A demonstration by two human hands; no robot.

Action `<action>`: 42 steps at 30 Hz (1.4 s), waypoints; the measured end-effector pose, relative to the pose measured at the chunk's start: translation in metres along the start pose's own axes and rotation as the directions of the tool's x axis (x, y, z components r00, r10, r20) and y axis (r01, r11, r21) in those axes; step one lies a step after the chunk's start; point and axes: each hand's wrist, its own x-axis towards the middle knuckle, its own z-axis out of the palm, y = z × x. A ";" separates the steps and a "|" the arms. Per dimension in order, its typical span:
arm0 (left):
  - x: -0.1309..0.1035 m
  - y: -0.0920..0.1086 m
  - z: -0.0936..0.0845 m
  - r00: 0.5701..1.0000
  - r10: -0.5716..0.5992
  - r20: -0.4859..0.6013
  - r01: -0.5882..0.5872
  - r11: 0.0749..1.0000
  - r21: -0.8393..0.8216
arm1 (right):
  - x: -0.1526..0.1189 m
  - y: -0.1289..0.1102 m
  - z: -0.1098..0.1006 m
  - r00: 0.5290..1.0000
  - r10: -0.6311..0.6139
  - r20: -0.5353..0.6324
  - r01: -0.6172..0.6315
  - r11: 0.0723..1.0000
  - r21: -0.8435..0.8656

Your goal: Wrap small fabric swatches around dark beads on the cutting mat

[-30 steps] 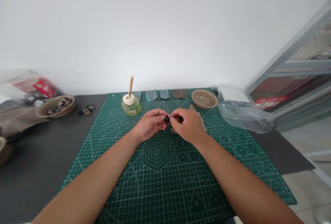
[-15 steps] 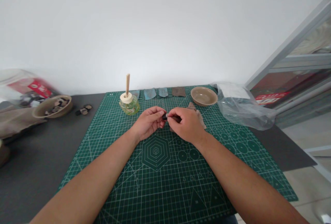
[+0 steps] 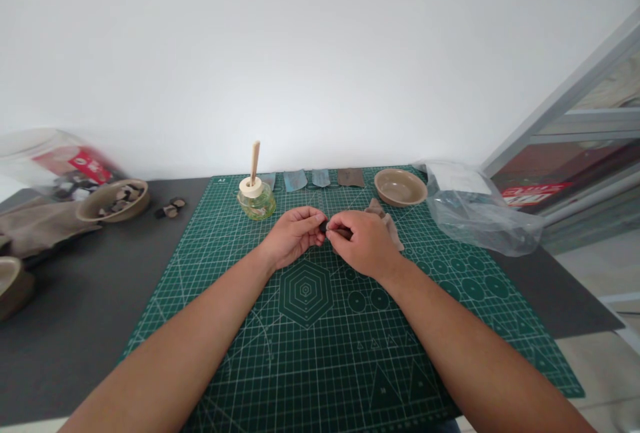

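Note:
Over the middle of a green cutting mat point(image 3: 235, 379), my two hands meet fingertip to fingertip. My left hand point(image 3: 297, 237) is closed, thumb and fingers pinching a small dark piece point(image 3: 323, 227) whose kind I cannot make out. At its other end, the fingers of my right hand point(image 3: 366, 241) press together. A dark brown edge point(image 3: 344, 233) shows inside the right grip; what it belongs to is mostly hidden. A crumpled beige cloth point(image 3: 393, 231) lies on the mat, partly behind my right hand.
Behind the hands are a glass jar point(image 3: 263, 208) with a wooden lid and stick, blue-grey sheets point(image 3: 295, 180), a brown sheet point(image 3: 351, 177) and a tan bowl point(image 3: 401, 188). A clear plastic bag point(image 3: 493, 226) lies right. Left, another bowl point(image 3: 93, 211) holds black-and-tan pieces; loose pieces point(image 3: 171, 208) lie beside it.
The whole scene has shifted slightly to the right in view. My hands keep nearly the same pose, fingertips still together at the small dark piece.

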 end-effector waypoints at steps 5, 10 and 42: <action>0.000 0.000 -0.002 1.000 -0.008 0.015 0.008 1.000 -0.006 | 0.000 -0.001 0.000 1.000 -0.009 0.004 0.009 1.000 -0.006; -0.001 0.001 -0.002 0.999 -0.009 0.035 0.010 1.000 -0.019 | 0.000 -0.001 0.000 1.000 0.006 -0.021 -0.006 1.000 -0.011; 0.000 0.005 -0.003 0.999 -0.032 0.027 0.034 0.996 -0.085 | 0.000 -0.003 -0.004 0.991 0.011 -0.135 -0.007 1.000 0.030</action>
